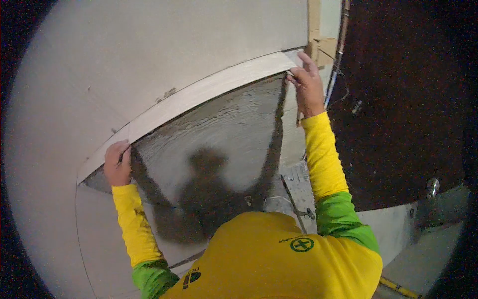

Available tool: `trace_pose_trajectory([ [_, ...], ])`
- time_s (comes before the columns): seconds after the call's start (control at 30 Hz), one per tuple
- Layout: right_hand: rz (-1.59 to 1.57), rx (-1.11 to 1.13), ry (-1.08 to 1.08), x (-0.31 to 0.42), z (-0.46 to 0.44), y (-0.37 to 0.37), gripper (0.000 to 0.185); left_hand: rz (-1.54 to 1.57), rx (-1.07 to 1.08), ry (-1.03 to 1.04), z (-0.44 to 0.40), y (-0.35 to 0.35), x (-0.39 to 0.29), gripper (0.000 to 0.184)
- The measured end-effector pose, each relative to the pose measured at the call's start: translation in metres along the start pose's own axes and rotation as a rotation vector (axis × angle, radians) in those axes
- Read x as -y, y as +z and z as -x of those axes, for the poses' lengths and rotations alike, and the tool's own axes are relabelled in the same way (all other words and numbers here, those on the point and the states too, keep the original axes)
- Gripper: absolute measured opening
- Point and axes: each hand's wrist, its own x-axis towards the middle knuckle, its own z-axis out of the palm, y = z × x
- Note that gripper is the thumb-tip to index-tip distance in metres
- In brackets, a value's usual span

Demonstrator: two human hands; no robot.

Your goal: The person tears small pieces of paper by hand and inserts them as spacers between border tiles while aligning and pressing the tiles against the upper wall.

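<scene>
A long, pale strip (214, 94) lies slantwise along the edge of a large light panel (164, 50). At its lower left part, my left hand (118, 163) pinches the strip's near edge with bent fingers. My right hand (307, 84) grips the strip's upper right end, thumb and fingers round its edge. Below the strip spreads a grey, rough, trowelled surface (239, 119), on which a shadow of a head and arms falls.
Beige wooden pieces (326, 51) and a thin cable (343, 84) stand beyond my right hand. A dark brown panel (398, 109) with a metal handle (433, 188) is at the right. A yellow level-like bar (400, 288) lies at the lower right.
</scene>
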Motion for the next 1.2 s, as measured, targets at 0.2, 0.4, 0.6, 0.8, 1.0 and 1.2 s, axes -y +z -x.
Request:
trace_pose_trajectory([
  [0.2,0.070,0.015,0.035,-0.004,-0.003,-0.003,0.037,-0.029,-0.077,0.022,0.004,0.003,0.008,0.012],
  [0.4,0.099,0.120,0.003,-0.002,-0.004,-0.006,0.047,-0.144,-0.089,-0.047,0.004,0.002,-0.001,0.021],
  [0.6,0.065,0.122,0.045,0.006,-0.001,-0.001,0.054,-0.089,-0.114,-0.186,0.008,-0.001,-0.009,0.048],
  [0.8,0.090,0.097,0.046,0.003,-0.002,-0.006,0.053,0.035,-0.168,-0.201,0.019,0.000,-0.001,0.057],
  [1.0,0.081,0.128,0.064,0.002,-0.001,-0.007,0.052,-0.012,-0.194,-0.215,0.019,-0.001,-0.005,0.059],
  [1.2,0.141,0.111,0.034,0.006,0.002,0.002,0.044,-0.066,-0.198,-0.171,0.013,0.004,-0.010,0.057],
])
